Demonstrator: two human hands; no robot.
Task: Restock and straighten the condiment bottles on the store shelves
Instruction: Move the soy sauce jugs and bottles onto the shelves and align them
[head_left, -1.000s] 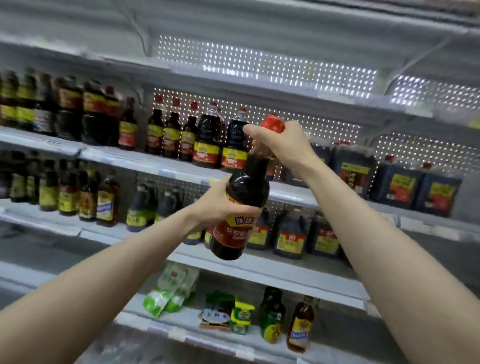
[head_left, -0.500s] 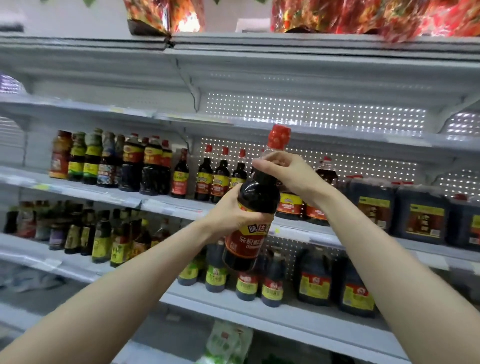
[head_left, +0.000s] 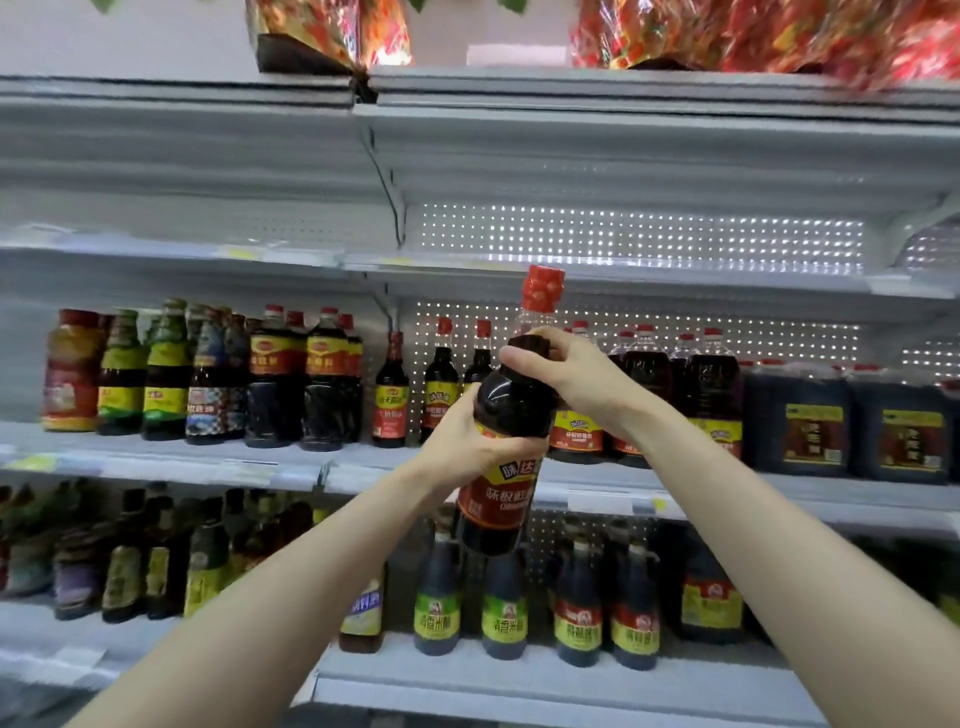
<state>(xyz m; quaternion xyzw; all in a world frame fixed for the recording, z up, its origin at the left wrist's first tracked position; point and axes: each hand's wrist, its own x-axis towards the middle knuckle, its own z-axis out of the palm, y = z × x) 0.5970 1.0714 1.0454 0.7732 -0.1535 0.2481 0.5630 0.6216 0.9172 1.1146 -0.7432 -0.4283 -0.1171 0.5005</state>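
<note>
1. Head view: dark sauce bottle (head_left: 511, 410) with a red cap, slightly tilted, held in the air in front of the middle shelf (head_left: 208, 467).
2. Left hand (head_left: 462, 447): fingers curled round the bottle's body at the label.
3. Right hand (head_left: 582, 379): wrapped over the bottle's shoulder, below the neck.
4. Middle shelf stock: standing bottles (head_left: 270, 384) at left, dark jugs (head_left: 810, 426) at right.

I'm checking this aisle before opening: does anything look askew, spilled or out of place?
Only the dark sauce bottle is off the shelf, tilted, held in the left hand and right hand. Shelved bottles stand upright; no spill shows. Lower-left bottles are blurred.
</note>
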